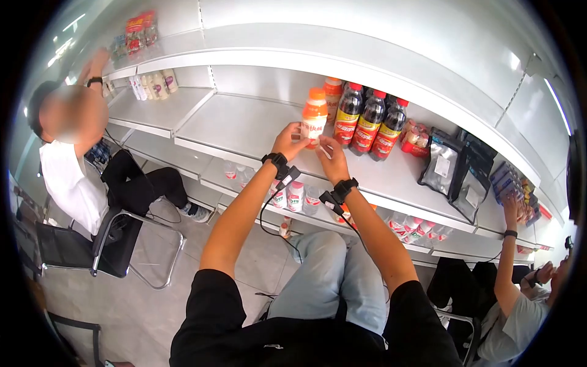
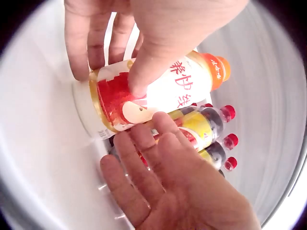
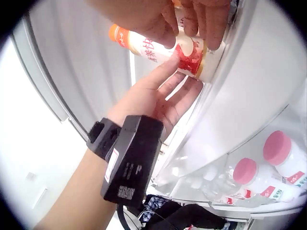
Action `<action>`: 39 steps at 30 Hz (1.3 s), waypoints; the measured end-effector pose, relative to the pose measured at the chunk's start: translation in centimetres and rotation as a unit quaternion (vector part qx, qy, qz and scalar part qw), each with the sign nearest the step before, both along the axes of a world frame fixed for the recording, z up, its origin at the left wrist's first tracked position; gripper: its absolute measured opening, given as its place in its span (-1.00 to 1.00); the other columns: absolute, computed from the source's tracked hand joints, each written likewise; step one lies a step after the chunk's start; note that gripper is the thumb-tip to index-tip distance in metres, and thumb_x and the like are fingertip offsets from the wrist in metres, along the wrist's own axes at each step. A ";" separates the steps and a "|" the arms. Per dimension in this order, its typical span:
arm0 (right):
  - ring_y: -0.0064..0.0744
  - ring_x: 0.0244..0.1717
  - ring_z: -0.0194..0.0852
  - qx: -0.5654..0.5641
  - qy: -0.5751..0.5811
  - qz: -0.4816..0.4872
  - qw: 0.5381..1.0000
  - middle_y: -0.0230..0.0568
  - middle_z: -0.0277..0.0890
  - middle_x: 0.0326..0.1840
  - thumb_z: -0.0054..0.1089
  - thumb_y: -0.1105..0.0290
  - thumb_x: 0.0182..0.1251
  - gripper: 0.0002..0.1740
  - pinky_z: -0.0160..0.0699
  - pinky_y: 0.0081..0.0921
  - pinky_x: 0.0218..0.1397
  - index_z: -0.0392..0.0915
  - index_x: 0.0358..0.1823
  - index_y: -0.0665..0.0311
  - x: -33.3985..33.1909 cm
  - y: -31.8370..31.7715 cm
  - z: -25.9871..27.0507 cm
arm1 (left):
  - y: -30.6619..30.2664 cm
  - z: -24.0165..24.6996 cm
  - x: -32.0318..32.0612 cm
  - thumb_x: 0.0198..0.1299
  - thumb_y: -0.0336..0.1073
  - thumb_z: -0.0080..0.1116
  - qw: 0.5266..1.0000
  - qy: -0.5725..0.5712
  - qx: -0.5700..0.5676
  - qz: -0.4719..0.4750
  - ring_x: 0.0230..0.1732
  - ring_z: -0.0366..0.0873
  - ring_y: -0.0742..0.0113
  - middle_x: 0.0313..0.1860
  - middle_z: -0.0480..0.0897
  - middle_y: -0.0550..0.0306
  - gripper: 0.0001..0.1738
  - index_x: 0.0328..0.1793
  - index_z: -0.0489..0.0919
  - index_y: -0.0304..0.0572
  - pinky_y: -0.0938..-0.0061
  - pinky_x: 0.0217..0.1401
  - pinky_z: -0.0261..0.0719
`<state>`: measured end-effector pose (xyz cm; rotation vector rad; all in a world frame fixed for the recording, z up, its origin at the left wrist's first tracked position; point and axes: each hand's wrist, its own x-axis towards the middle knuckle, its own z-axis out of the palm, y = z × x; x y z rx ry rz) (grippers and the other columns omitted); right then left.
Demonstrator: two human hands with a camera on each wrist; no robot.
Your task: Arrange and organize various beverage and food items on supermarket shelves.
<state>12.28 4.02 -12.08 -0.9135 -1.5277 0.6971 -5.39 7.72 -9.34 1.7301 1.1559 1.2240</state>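
An orange-capped bottle (image 1: pixel 314 116) (image 2: pixel 182 84) (image 3: pixel 148 48) with a red-and-white label is upright at the white shelf (image 1: pixel 244 125). My left hand (image 1: pixel 286 142) (image 2: pixel 144 28) (image 3: pixel 144 96) holds it, thumb pressed on the label and fingers behind the lower part. My right hand (image 1: pixel 333 156) (image 2: pixel 168 177) (image 3: pixel 192 14) touches the bottle's other side with fairly straight fingers. Whether the base rests on the shelf is hidden. Three dark cola bottles (image 1: pixel 370 122) (image 2: pixel 206 124) with red caps stand just right of it, and another orange bottle (image 1: pixel 333 92) stands behind.
Silver and black pouches (image 1: pixel 452 171) lie further right on the shelf. Small pink-capped bottles (image 1: pixel 295 196) (image 3: pixel 278 148) fill the shelf below. A seated person (image 1: pixel 67 177) reaches up at the left. Another person (image 1: pixel 513 293) sits at the right.
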 end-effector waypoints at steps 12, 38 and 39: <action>-0.24 0.36 0.39 -0.080 0.026 0.069 0.994 -0.13 0.33 0.41 0.09 0.57 0.38 -0.56 0.49 -0.37 0.28 0.41 0.29 0.31 0.1 -1.6 0.1 | 7.8 -2.6 4.6 0.04 -0.28 0.44 0.997 -0.064 0.011 0.042 0.06 0.65 0.19 0.06 0.66 -0.04 -0.42 0.18 0.48 -0.29 0.34 0.15 0.61; -0.37 0.10 0.52 -0.037 0.098 0.026 0.994 -0.16 0.48 0.16 0.10 0.52 0.40 -0.70 0.54 -0.47 0.14 0.49 0.13 0.39 -0.6 -2.1 0.2 | 10.2 -2.3 6.8 0.01 -0.11 0.44 0.990 -0.007 0.008 0.137 -0.05 0.69 0.15 0.00 0.70 0.01 -0.42 0.13 0.52 -0.16 0.33 0.04 0.65; -0.25 0.13 0.52 -0.025 0.100 0.021 0.994 -0.09 0.52 0.06 0.14 0.49 0.36 -0.70 0.53 -0.41 0.15 0.50 0.10 0.34 -0.6 -1.9 0.0 | 9.9 -1.9 6.7 0.00 -0.11 0.45 0.991 -0.004 0.002 0.133 -0.04 0.69 0.15 0.00 0.70 0.00 -0.42 0.13 0.52 -0.15 0.33 0.04 0.65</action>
